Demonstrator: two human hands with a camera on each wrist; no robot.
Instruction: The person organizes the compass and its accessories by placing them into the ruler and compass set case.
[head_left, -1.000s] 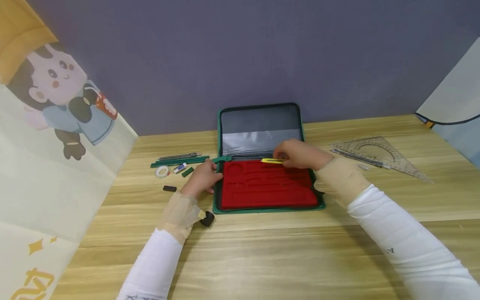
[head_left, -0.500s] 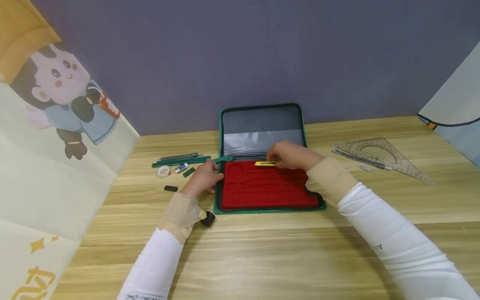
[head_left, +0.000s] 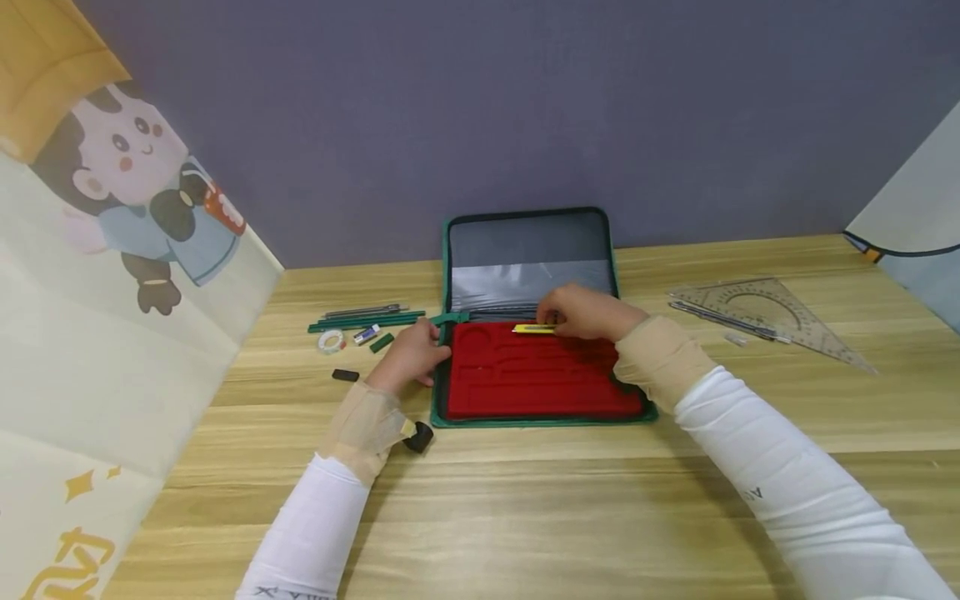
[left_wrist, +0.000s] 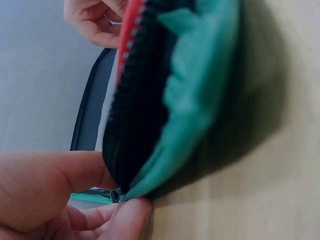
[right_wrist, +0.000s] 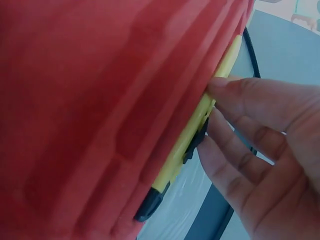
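Yellow knife [head_left: 534, 329] is at the far edge of the red tray [head_left: 551, 402], inside the opened case [head_left: 543, 423] on the worktop [head_left: 525, 517]. The grip of the right hand [head_left: 588, 312] pinches the knife between thumb and fingers; that of the left hand [head_left: 411, 354] pinches the case at its left edge. The step in hand looks like fitting the knife to the tray while the case is steadied. The next move seems to call for lining the knife up with a matching groove, then pressing it down; whether it already sits in one, I cannot tell.

The right wrist view shows the knife's black slider [right_wrist: 195, 142] and black end [right_wrist: 149, 205], largely lost behind the hand in the head view. The left wrist view shows zip teeth [left_wrist: 122, 64] and how the left fingertips meet the case's edge. Only the head view takes in the set square [head_left: 828, 342] and tape roll [head_left: 322, 342].
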